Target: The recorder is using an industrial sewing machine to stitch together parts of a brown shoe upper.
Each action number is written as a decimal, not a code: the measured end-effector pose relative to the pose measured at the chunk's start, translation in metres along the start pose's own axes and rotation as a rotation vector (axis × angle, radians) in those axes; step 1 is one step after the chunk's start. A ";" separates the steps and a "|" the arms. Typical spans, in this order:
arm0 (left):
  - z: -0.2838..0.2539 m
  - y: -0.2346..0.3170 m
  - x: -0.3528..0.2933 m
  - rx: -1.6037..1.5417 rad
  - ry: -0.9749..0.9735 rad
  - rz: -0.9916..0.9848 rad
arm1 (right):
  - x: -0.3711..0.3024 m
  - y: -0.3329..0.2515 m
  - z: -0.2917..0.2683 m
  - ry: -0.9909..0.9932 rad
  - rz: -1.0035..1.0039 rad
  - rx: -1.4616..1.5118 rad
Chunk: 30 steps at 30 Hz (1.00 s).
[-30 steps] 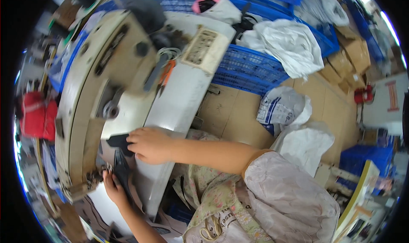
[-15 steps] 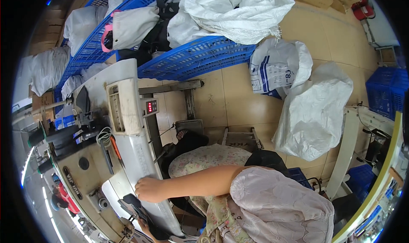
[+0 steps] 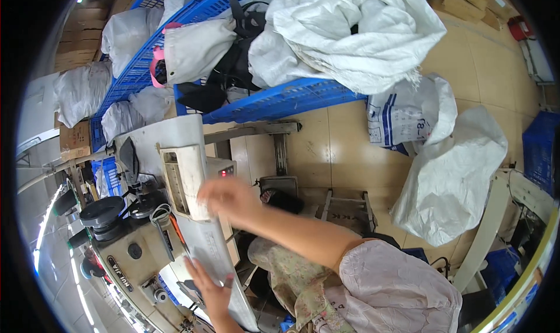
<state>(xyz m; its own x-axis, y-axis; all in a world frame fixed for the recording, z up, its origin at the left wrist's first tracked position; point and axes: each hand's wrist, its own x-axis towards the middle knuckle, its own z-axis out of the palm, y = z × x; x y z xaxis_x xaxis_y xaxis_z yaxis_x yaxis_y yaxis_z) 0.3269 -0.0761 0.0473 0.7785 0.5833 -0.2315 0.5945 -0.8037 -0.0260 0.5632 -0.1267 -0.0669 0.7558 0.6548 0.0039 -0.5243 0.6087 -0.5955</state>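
Observation:
My left hand [image 3: 209, 289] lies on the pale table edge [image 3: 201, 245] with fingers spread, apparently holding nothing. A dark flat piece [image 3: 188, 287] shows partly beside it, too hidden to name. My right hand [image 3: 230, 201], smeared by motion, is raised in front of a whitish slotted housing [image 3: 185, 181]; its fingers cannot be made out. Close behind the right hand is a small control panel [image 3: 226, 172] with red lit digits. A beige sewing machine [image 3: 131, 274] with a black handwheel [image 3: 102, 211] stands to the left. An orange-handled tool [image 3: 177, 230] and a dark slim tool [image 3: 165, 241] lie beside it.
Blue plastic crates [image 3: 291, 96] with white sacks [image 3: 356, 35] and a cream bag [image 3: 195, 50] stand beyond the table. Two more sacks, one printed blue [image 3: 402, 114] and one plain white [image 3: 452, 178], are on the tiled floor. Floral cloth [image 3: 291, 269] covers my lap.
My right hand has left the table edge and moved up toward the housing. My left hand has come up onto the tabletop from beside the black piece. The view has shifted slightly.

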 end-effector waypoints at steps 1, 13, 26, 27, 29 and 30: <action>0.010 0.000 0.007 -0.030 -0.047 0.025 | 0.033 -0.001 -0.019 0.081 0.040 0.185; 0.019 -0.020 0.012 -0.040 -0.143 0.161 | 0.287 0.068 -0.104 -0.095 0.020 -1.829; 0.018 -0.015 0.018 -0.079 -0.024 0.141 | 0.208 -0.065 -0.050 0.057 -0.581 -1.243; 0.019 -0.017 0.015 -0.084 -0.013 0.132 | 0.195 -0.080 -0.030 0.035 -0.693 -1.234; 0.015 -0.016 0.016 -0.110 0.012 0.092 | 0.168 -0.092 0.016 -0.126 -0.717 -1.303; 0.013 -0.014 0.017 -0.123 0.017 0.092 | 0.160 -0.089 0.031 -0.225 -0.814 -1.405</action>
<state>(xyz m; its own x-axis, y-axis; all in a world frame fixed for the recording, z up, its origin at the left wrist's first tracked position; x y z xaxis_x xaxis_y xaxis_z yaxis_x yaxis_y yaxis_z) 0.3291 -0.0561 0.0311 0.8333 0.5109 -0.2110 0.5401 -0.8338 0.1139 0.7183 -0.0622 0.0119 0.5031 0.5092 0.6983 0.8015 0.0273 -0.5974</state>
